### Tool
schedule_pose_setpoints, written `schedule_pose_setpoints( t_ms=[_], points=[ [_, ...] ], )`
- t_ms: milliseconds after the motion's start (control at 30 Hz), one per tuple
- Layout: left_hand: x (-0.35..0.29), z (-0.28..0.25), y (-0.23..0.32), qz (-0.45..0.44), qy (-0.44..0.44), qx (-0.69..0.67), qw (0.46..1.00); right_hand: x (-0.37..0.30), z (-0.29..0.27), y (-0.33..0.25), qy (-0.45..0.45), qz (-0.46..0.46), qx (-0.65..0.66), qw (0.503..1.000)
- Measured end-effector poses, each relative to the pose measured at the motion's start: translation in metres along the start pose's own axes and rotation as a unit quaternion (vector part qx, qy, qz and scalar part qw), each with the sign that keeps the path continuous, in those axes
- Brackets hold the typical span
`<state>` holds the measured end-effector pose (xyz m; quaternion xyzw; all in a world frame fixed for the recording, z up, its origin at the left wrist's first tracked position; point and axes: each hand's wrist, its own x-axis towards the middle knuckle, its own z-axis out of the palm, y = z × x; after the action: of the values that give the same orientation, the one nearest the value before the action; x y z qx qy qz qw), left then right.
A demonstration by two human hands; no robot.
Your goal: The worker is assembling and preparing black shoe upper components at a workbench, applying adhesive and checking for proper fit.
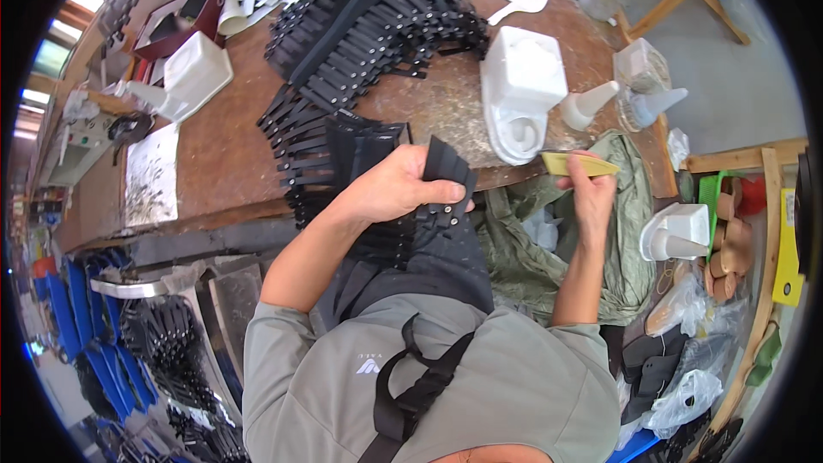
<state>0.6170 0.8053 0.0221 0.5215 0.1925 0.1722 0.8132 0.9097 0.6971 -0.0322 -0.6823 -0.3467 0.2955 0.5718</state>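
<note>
My left hand (394,184) is closed on a small bunch of black straps (447,165) with metal snap-like studs, its thumb pressed over them. My right hand (591,201), to the right, pinches a flat yellow-green strip (557,162) between thumb and fingers; its exact kind I cannot make out. A large heap of black studded straps (351,34) covers the middle of the workbench (231,154). More of these straps hang over the bench's front edge beside my left forearm. A white plastic container (525,77) with a round opening stands just beyond my right hand.
White cone-shaped nozzles (590,105) stand at the bench's right. Another white container (199,73) and a dark red box (176,21) sit at the left. A grey-green sack (630,240) hangs below my right hand. Shoe soles (733,244) fill a wooden rack at right.
</note>
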Motion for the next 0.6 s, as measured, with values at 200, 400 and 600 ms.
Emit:
schedule_pose_setpoints(
  t_ms=[200,400,600],
  points=[
    [-0.001,0.005,-0.005,0.008,0.000,0.024,1.000,-0.013,0.026,-0.030,-0.105,-0.289,-0.366,0.878],
    [-0.003,0.005,-0.006,0.008,-0.008,0.014,1.000,-0.045,0.027,-0.083,-0.104,-0.098,0.036,0.989],
    [-0.003,0.009,-0.004,0.007,0.002,0.037,0.999,-0.056,0.075,-0.110,-0.176,-0.156,0.125,0.964]
  ],
)
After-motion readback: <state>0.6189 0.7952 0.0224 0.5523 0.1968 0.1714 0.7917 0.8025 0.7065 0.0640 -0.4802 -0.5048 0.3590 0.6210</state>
